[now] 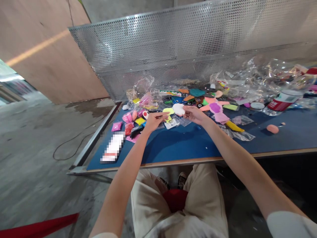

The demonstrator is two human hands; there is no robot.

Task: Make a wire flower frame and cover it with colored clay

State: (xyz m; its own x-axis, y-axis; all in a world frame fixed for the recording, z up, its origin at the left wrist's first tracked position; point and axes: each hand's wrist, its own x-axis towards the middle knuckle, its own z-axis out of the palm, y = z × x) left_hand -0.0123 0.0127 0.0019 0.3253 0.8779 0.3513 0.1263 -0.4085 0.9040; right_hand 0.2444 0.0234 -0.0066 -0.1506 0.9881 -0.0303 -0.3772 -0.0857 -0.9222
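The right hand is pinching a white soft clay lump clear above the blue worktop, giving the left hand, fingers pinched together, working access.

Both hands, left hand and right hand, are pinching a white clay piece above the blue surface, beside clay packets.

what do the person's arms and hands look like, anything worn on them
Both arms are bare from the upper arm down. The left hand and right hand wear no gloves, rings or watch that I can see. A white short sleeve shows on the right arm.
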